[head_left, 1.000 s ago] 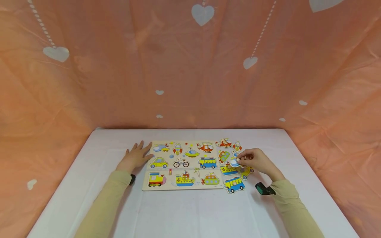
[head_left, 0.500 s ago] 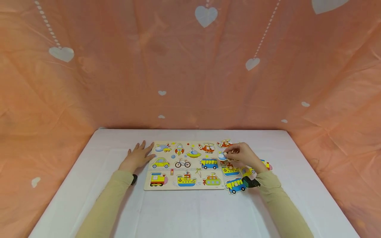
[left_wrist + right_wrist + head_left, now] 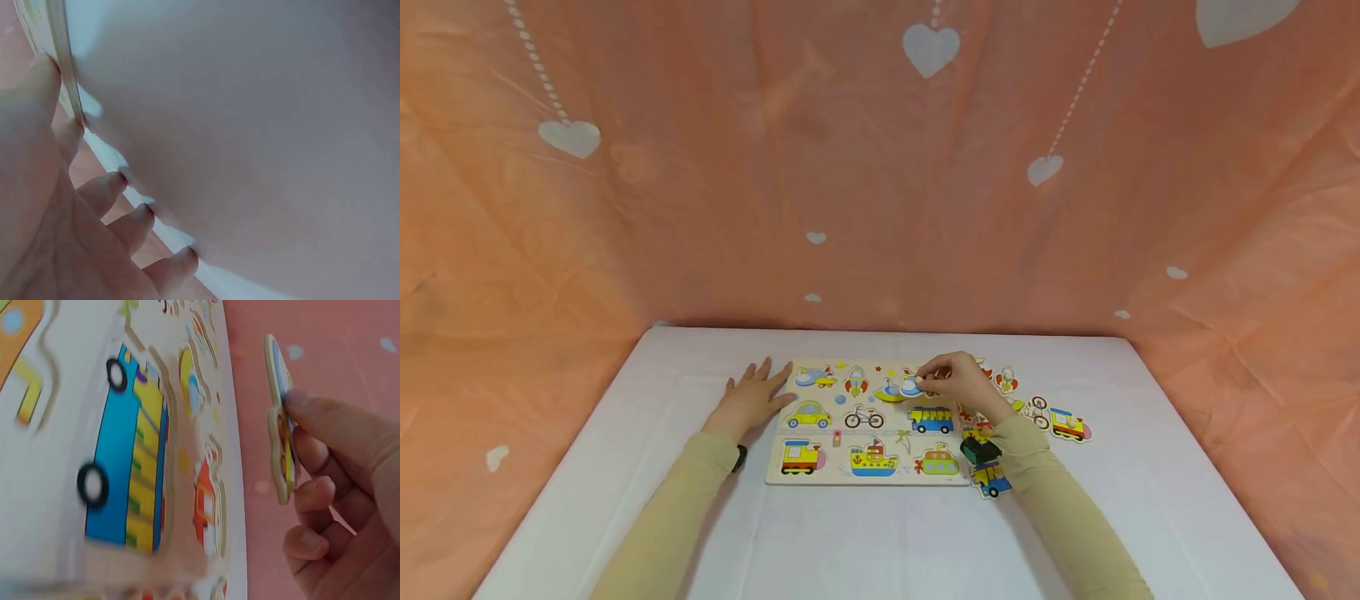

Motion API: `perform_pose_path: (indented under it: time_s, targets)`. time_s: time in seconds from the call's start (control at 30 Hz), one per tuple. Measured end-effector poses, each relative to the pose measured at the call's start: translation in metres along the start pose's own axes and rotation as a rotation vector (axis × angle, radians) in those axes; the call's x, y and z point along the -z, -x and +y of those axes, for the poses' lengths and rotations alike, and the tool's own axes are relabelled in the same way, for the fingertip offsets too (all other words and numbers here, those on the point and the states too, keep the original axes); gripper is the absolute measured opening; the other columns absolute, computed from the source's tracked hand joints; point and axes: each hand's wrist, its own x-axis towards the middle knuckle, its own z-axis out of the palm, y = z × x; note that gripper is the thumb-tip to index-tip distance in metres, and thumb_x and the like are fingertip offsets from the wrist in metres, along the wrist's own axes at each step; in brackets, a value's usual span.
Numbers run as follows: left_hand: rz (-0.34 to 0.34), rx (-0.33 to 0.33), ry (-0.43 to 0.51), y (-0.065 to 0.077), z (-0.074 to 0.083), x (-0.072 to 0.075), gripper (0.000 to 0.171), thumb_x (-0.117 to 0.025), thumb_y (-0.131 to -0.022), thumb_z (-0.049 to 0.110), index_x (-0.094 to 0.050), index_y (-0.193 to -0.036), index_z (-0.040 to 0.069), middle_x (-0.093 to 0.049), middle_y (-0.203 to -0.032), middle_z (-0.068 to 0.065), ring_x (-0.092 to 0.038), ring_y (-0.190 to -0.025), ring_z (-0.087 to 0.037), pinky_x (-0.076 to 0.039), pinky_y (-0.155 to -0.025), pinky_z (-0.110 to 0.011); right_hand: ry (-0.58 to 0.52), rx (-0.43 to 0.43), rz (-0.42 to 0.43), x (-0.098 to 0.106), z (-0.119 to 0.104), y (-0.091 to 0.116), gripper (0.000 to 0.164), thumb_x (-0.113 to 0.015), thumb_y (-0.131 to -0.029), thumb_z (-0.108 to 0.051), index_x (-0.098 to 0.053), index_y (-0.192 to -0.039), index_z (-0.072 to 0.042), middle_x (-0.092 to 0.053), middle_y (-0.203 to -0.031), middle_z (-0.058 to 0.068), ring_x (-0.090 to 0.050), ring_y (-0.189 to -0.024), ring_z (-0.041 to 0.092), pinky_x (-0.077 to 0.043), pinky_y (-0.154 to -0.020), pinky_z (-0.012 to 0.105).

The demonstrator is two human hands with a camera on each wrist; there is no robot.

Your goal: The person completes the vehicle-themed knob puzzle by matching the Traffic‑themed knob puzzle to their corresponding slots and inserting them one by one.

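A wooden puzzle board (image 3: 895, 415) with printed vehicles lies flat on the table. At its left edge rests my left hand (image 3: 748, 403), fingers spread; in the left wrist view the thumb and forefinger touch the board's side. My right hand (image 3: 958, 379) pinches an airplane puzzle piece (image 3: 910, 386) between thumb and fingers. That airplane piece (image 3: 279, 422) is held on edge above the board in the right wrist view, apart from the surface. It hangs near the board's helicopter picture (image 3: 205, 506), which the hand partly covers in the head view.
Loose pieces lie right of the board: a train (image 3: 1067, 423), a bicycle (image 3: 1038, 412), a rocket (image 3: 1006, 380) and a bus (image 3: 990, 480). Others are partly hidden under the right forearm. A pink curtain (image 3: 865, 183) with white hearts hangs behind the white table (image 3: 850, 542).
My right hand has moved left with the airplane piece, from over the loose pieces to above the board's upper right. The left hand stays at the board's edge. The head view shifts slightly.
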Motion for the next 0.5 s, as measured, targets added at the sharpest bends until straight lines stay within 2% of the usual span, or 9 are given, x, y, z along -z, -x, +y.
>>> perform_pose_path:
  time_s: [0.27, 0.5]
  targets:
    - [0.005, 0.005, -0.009, -0.002, -0.002, -0.002, 0.068, -0.049, -0.096, 0.049, -0.028, -0.152, 0.015, -0.017, -0.153, -0.028, -0.012, -0.137, -0.052, -0.008, -0.104, -0.071, -0.031, 0.071, 0.011, -0.020, -0.011, -0.019, 0.007, -0.075, -0.084, -0.016, -0.076, -0.090, -0.012, -0.064, -0.074, -0.003, -0.052, -0.063, 0.016, -0.042, -0.054, 0.026]
    - [-0.001, 0.003, -0.029, 0.001, 0.000, -0.001, 0.074, -0.054, -0.093, 0.052, -0.028, -0.152, 0.015, -0.017, -0.153, -0.028, -0.013, -0.137, -0.052, -0.006, -0.104, -0.071, -0.046, 0.058, -0.012, -0.036, -0.021, -0.031, 0.006, -0.075, -0.084, -0.020, -0.076, -0.089, -0.016, -0.063, -0.074, -0.003, -0.052, -0.062, 0.017, -0.041, -0.052, 0.026]
